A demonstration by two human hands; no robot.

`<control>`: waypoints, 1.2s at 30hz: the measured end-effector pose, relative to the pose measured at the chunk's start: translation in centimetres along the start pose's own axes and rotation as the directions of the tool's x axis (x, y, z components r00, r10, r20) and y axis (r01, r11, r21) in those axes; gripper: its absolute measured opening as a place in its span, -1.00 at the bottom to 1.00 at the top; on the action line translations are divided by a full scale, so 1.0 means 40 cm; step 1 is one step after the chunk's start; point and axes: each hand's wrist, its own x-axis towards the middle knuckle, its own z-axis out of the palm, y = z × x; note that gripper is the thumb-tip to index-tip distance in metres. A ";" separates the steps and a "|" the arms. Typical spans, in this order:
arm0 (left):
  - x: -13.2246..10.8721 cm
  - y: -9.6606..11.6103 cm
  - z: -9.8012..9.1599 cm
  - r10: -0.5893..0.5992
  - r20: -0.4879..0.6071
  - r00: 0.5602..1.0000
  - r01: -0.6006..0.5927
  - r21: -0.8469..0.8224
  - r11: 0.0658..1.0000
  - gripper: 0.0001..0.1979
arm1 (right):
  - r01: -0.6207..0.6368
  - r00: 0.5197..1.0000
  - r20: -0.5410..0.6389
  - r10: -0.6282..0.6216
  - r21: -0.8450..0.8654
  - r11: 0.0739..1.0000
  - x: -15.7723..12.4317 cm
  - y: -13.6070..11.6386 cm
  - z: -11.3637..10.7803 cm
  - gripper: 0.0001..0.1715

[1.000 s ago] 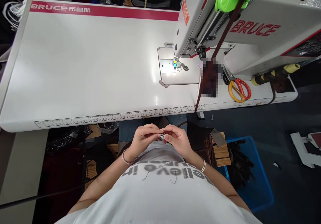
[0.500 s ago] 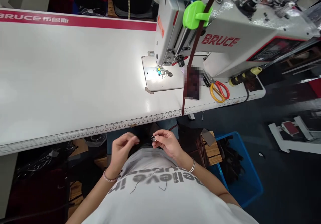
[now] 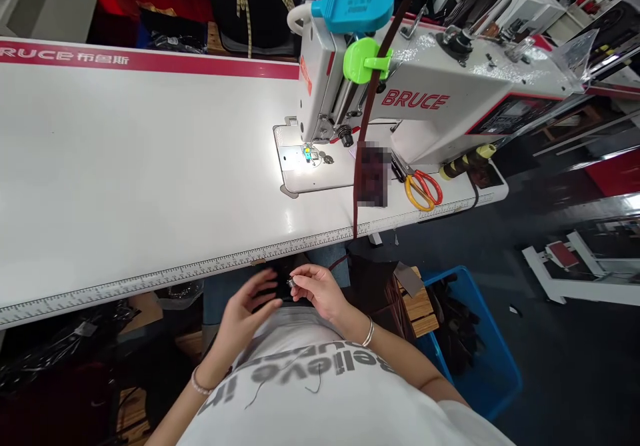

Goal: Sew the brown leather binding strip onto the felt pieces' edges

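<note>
My right hand point(image 3: 319, 291) pinches a small round metal part, probably a bobbin point(image 3: 291, 282), in front of my chest and below the table edge. Beside it, my left hand point(image 3: 249, 306) has its fingers loosely spread and nothing in them, the fingertips close to the bobbin. Both wrists wear thin bracelets. A white Bruce sewing machine point(image 3: 400, 99) stands on the white table point(image 3: 125, 166), its lit needle area point(image 3: 313, 155) well ahead of my hands. A dark brown strap point(image 3: 367, 109) hangs from the machine's green clip down over the table's front edge.
Yellow-and-red scissors point(image 3: 424, 189) lie on the table right of the needle plate. A ruler strip point(image 3: 200, 269) runs along the table's front edge. A blue bin point(image 3: 475, 353) with dark pieces stands on the floor to my right, beside wooden blocks point(image 3: 417, 306).
My hands were together on the bobbin a second ago. The left hand has let go and opened, while the right keeps the bobbin. My view has swung up and to the right.
</note>
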 end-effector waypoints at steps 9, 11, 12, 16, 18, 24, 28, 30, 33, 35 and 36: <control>0.026 0.059 0.075 0.337 0.072 0.939 -0.344 0.233 0.909 -0.90 | 0.084 0.993 -0.082 -0.081 0.029 0.996 -0.006 0.011 0.001 -0.64; 0.027 0.055 0.077 0.308 0.065 0.949 -0.314 0.198 0.928 -0.90 | 0.101 0.989 -0.105 -0.099 0.009 0.995 -0.005 0.012 -0.002 -0.64; 0.027 0.053 0.078 0.274 0.056 0.960 -0.279 0.163 0.946 -0.89 | 0.107 0.988 -0.114 -0.107 -0.002 0.994 -0.004 0.012 -0.003 -0.64; 0.027 0.047 0.080 0.105 0.021 0.994 -0.104 -0.051 0.993 -0.83 | 0.141 0.982 -0.126 -0.143 -0.026 0.990 -0.002 0.012 -0.005 -0.63; 0.028 0.050 0.080 0.044 0.030 0.999 -0.039 -0.145 0.989 -0.81 | 0.160 0.980 -0.118 -0.163 -0.036 0.986 -0.001 0.012 -0.005 -0.62; 0.030 0.067 0.086 -0.015 0.078 0.997 0.037 -0.290 0.956 -0.76 | 0.160 0.981 -0.110 -0.162 -0.020 0.987 -0.002 0.014 -0.005 -0.56; 0.031 0.070 0.089 0.004 0.100 0.995 0.027 -0.313 0.949 -0.73 | 0.163 0.981 -0.105 -0.165 -0.022 0.986 -0.004 0.012 -0.006 -0.55; 0.032 0.068 0.089 0.003 0.113 0.994 0.031 -0.302 0.953 -0.66 | 0.163 0.981 -0.102 -0.165 -0.026 0.986 -0.006 0.010 -0.006 -0.54; 0.033 0.064 0.085 -0.017 0.133 0.991 0.054 -0.280 0.958 -0.64 | 0.157 0.983 -0.096 -0.159 -0.035 0.987 -0.008 0.008 -0.005 -0.53; 0.034 0.062 0.083 -0.035 0.137 0.990 0.071 -0.272 0.960 -0.64 | 0.155 0.983 -0.089 -0.159 -0.046 0.987 -0.009 0.007 -0.005 -0.54; 0.034 0.062 0.082 -0.041 0.137 0.990 0.077 -0.271 0.960 -0.63 | 0.155 0.983 -0.088 -0.159 -0.050 0.987 -0.010 0.007 -0.005 -0.54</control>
